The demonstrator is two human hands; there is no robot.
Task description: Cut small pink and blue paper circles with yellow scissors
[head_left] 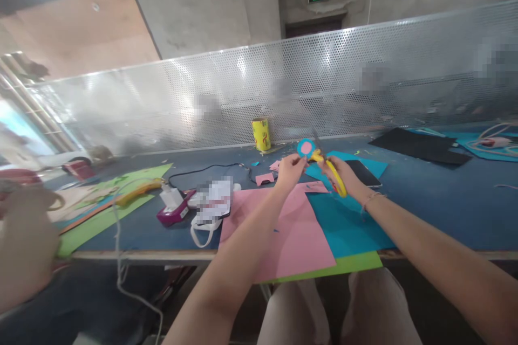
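My left hand [290,169] pinches a small round paper piece [306,147], blue with a pink centre, held up above the table. My right hand [342,172] grips yellow-handled scissors [332,171], their blades reaching up to the paper piece. Below my hands lie a pink sheet [279,232], a blue sheet [343,223] and a green sheet [348,265] that juts over the table's front edge.
A yellow tube [261,134] stands by the perforated metal screen [283,86]. A purple charger [173,210], a white cable [119,259], a glue gun [137,192] and green paper [101,215] lie left. A dark tablet [366,173] and black sheet [421,145] lie right. Another person's arm [24,248] is at far left.
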